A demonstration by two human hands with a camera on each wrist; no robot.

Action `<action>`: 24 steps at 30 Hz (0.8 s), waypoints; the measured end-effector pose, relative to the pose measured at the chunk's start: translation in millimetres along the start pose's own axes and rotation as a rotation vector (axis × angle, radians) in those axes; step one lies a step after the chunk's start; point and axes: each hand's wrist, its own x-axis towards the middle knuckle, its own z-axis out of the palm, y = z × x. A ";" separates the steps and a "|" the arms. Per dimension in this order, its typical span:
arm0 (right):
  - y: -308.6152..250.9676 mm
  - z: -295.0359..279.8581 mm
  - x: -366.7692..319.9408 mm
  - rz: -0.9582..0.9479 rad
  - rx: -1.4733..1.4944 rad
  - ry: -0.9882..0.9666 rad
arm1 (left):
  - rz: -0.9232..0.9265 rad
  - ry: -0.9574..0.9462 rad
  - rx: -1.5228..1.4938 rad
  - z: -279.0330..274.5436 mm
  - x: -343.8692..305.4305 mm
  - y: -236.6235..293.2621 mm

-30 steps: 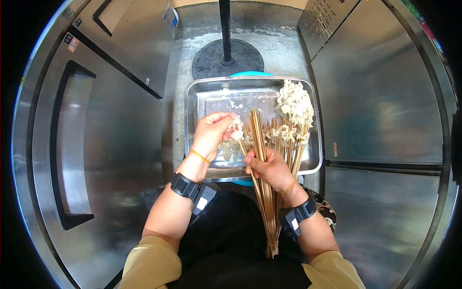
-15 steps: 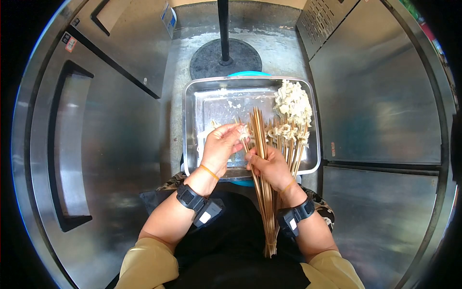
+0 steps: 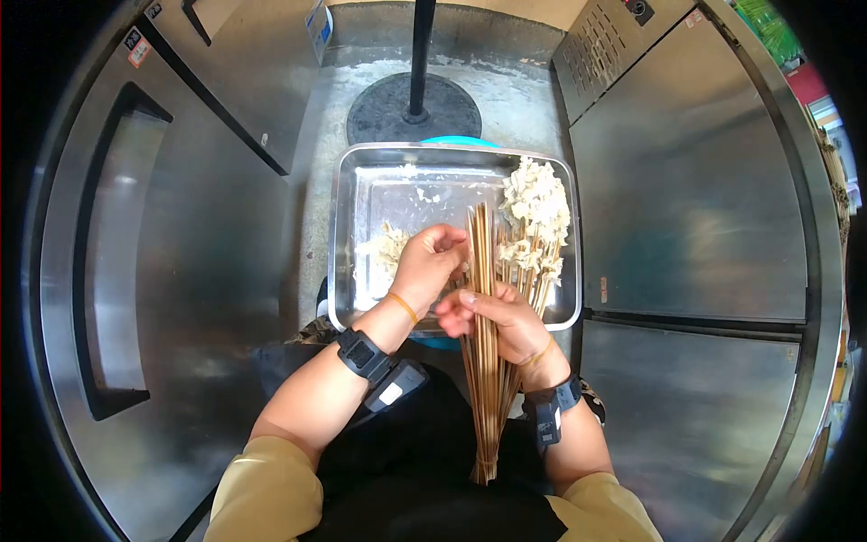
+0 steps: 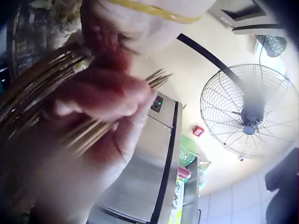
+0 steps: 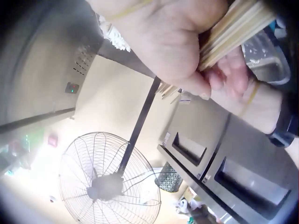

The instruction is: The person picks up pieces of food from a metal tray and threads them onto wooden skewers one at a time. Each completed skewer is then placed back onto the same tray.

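My right hand (image 3: 510, 327) grips a thick bundle of bamboo skewers (image 3: 488, 361), thumb across the front, some fingers reaching out to the left. The skewers' pointed ends face away from me; their lower ends gather over my lap. My left hand (image 3: 428, 268) is at the upper left side of the bundle, its bent fingertips right at the skewers; whether it pinches one I cannot tell. Beyond lies a steel tray (image 3: 339, 226). Skewers threaded with pale, frilly food pieces (image 3: 537, 203) lie along its right side. A smaller loose heap (image 3: 390, 246) is left of my left hand.
Steel cabinets with black handles (image 3: 113, 253) stand close on the left, and more steel doors (image 3: 695, 199) on the right. Behind the tray, a black pole rises from a round base (image 3: 414, 107). A turquoise rim (image 3: 461, 141) shows under the tray. The wrist views show a wire-cage fan (image 4: 247, 112).
My left hand has moved right to the bundle; the pale piece it pinched on a skewer is out of sight. My right fingers have loosened outward on the left. The head view has shifted slightly.
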 end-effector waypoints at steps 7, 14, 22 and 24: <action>16.2 -8.8 13.1 -0.107 -0.287 0.146 | 0.038 -0.009 -0.133 -5.6 -4.1 11.1; 15.1 -5.5 12.7 -0.089 -0.286 0.151 | -0.023 -0.050 -0.163 -11.0 -3.4 18.0; 12.3 -5.3 12.6 -0.057 -0.201 0.189 | -0.038 -0.054 -0.194 -22.6 -3.1 17.4; 12.7 -5.6 12.5 -0.080 -0.190 0.212 | -0.016 -0.041 -0.155 -25.9 -3.4 17.2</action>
